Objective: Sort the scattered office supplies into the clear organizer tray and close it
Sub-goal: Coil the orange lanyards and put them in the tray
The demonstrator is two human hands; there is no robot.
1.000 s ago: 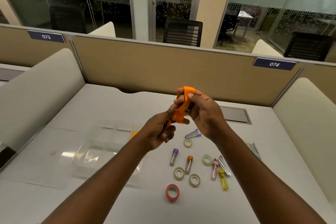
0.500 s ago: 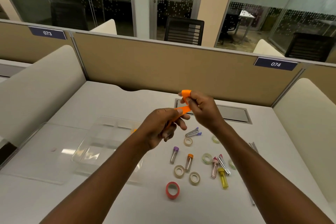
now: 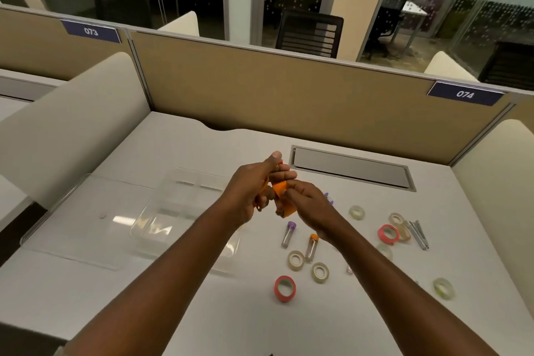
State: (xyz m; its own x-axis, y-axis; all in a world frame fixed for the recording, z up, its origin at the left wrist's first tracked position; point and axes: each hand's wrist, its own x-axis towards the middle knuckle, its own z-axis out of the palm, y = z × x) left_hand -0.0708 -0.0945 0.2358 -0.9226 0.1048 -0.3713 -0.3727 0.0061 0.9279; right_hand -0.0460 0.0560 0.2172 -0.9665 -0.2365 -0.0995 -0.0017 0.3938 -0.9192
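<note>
Both hands meet above the desk around an orange strip-like item [image 3: 279,188], mostly hidden by fingers. My left hand [image 3: 250,191] grips its left part and my right hand [image 3: 303,202] pinches its right end. The clear organizer tray [image 3: 179,211] lies open on the desk just left of my hands, its clear lid [image 3: 86,217] flat to its left. Scattered on the right are a purple-capped tube [image 3: 288,233], an orange-capped tube [image 3: 311,246], a red tape roll [image 3: 285,288], pale tape rolls [image 3: 296,260] and a second red roll [image 3: 388,234].
Beige partition walls close off the back and both sides of the white desk. A grey cable hatch [image 3: 351,167] sits behind my hands. Metal clips [image 3: 418,235] lie at the far right, with a greenish tape roll [image 3: 443,288] nearer the front.
My hands have dropped lower and shifted left, closer to the tray. The orange item, held upright a second ago, is now folded between both hands. The camera has tilted, showing more items at right.
</note>
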